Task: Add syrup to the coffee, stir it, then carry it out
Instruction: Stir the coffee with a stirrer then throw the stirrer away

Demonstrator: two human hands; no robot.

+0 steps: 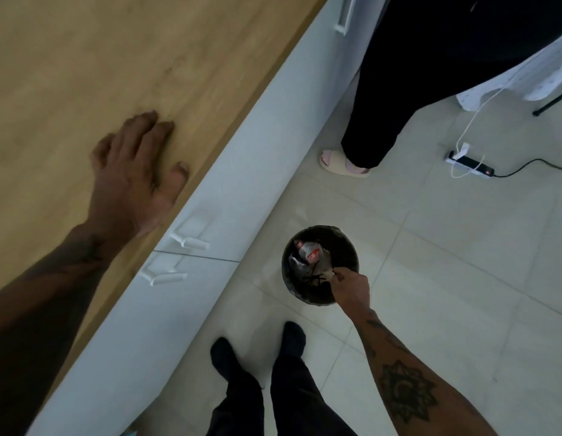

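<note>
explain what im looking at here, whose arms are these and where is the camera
There is no machine here. The single picture comes from a wide-angle camera worn on a person's head, looking down, so the arms are the wearer's own. The left hand lies flat and open on a wooden countertop above white cabinets. The right hand reaches down over a small dark waste bin on the tiled floor; its fingers pinch something small, too blurred to name. The bin already holds crumpled wrappers. A second person's leg and sandal stand nearby, beside a power strip. No coffee or syrup shows.
</note>
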